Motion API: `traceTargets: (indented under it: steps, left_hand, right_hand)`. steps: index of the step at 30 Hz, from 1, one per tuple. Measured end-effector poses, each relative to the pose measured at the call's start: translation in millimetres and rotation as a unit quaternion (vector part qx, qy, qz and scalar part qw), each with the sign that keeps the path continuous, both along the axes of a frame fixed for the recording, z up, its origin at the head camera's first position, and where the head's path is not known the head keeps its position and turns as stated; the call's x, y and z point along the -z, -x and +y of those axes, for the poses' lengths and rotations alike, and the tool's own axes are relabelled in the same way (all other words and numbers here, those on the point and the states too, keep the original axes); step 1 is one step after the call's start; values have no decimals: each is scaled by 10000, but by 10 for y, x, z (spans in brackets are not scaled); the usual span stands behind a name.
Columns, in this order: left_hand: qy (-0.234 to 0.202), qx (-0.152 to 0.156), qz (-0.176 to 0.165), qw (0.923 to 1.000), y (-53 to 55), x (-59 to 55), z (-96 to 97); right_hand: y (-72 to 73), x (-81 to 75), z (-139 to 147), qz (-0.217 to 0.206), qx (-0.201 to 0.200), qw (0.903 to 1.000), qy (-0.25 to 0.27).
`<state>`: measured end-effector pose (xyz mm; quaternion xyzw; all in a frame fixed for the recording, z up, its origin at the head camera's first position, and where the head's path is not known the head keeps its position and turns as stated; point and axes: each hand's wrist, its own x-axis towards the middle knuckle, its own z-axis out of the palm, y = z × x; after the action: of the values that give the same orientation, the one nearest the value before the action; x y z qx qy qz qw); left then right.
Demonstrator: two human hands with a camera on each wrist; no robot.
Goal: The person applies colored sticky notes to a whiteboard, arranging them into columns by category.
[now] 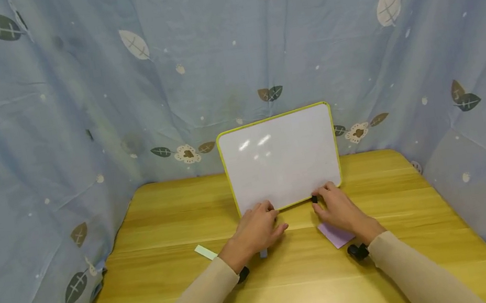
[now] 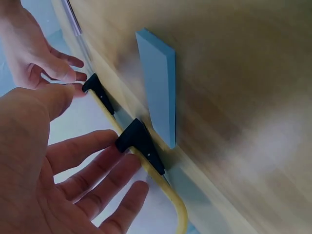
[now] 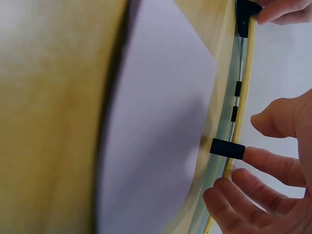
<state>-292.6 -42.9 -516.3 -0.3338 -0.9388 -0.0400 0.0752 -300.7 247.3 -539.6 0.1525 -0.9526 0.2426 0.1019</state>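
A whiteboard (image 1: pixel 283 161) with a yellow frame stands tilted on the table, its lower edge toward me. Black feet jut from that edge, one (image 2: pixel 139 141) near its left end and another (image 3: pixel 227 148) toward the right. My left hand (image 1: pixel 257 228) touches the left foot with fingertips while its thumb stays apart. At the other foot, my right hand (image 1: pixel 338 210) rests a fingertip on the end, thumb off it. The remaining fingers of both hands lie along the frame. Neither hand visibly pinches anything.
A purple sheet (image 1: pixel 336 236) lies under my right wrist. Beside my left hand is a blue-grey block (image 2: pixel 158 87), and a pale green strip (image 1: pixel 205 252) lies left of it. Patterned blue curtains (image 1: pixel 191 64) surround the wooden table (image 1: pixel 295 302).
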Motion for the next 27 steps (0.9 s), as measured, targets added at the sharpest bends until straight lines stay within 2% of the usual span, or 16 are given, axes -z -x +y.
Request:
traceTargets:
  steps: [8,13,20,27]
  left_hand:
    - [-248,191,-319,9990,40,-11,-18]
    - [-450,304,-387,9978,83,-13,-31]
    - [-730,160,-860,9935,121,-79,-81]
    - [-1061,139,-1123,9879,98,-54,-229]
  right_hand:
    - [66,-13,-21,79,-50,9999,52]
    - [110,-39,-42,155,-86,9998,-39]
    - [105,-136,-101,201,-192,9996,-72]
    - [18,-127,-218,105,-352,9993,-96]
